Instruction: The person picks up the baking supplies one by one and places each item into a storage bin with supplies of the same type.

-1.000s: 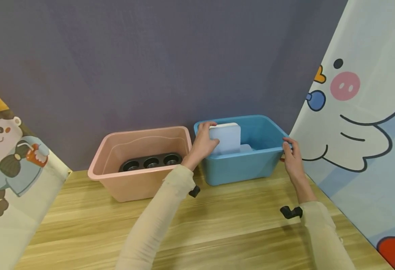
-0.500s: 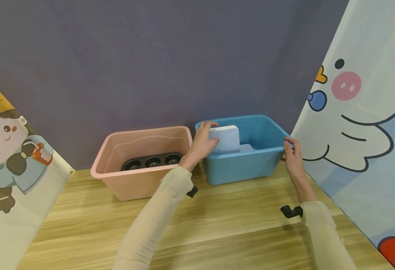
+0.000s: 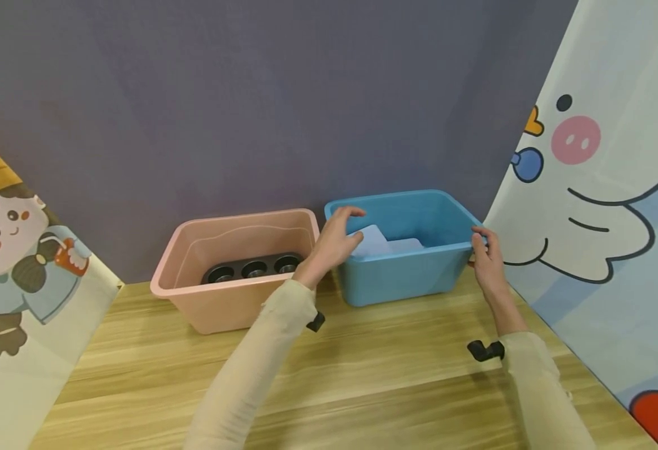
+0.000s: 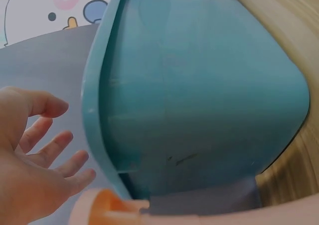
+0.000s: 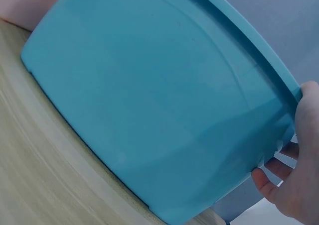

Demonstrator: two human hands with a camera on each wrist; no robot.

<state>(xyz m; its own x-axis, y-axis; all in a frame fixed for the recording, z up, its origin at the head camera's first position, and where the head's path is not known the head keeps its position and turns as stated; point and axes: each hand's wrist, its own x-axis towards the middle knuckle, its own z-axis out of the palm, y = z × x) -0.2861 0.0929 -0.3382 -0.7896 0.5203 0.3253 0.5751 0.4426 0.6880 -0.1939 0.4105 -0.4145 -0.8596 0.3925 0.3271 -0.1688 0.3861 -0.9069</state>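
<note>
My left hand (image 3: 331, 242) hovers over the left end of the blue plastic bin (image 3: 402, 276), fingers spread and nothing between them. In the left wrist view, that hand (image 4: 37, 158) is apart from the bin's rim (image 4: 92, 93). Just beyond its fingertips, inside the bin, a pale blue flat piece with rounded corners (image 3: 372, 242) leans at a tilt. Beside it lies a second pale flat piece (image 3: 406, 245), its lower part hidden by the front wall. My right hand (image 3: 489, 262) grips the bin's front right corner, thumb at the rim and fingers (image 5: 266, 185) along the end wall.
A pink bin (image 3: 233, 306) stands just left of the blue one, holding a dark muffin pan (image 3: 253, 269). Both sit on a wood-grain table (image 3: 363, 387) against a grey back panel (image 3: 239, 112). Cartoon-printed panels (image 3: 582, 206) flank the sides.
The pale blue piece in my left hand was lowered into the bin and let go; it now leans lower there. My left fingers have opened. The right hand keeps its grip on the corner.
</note>
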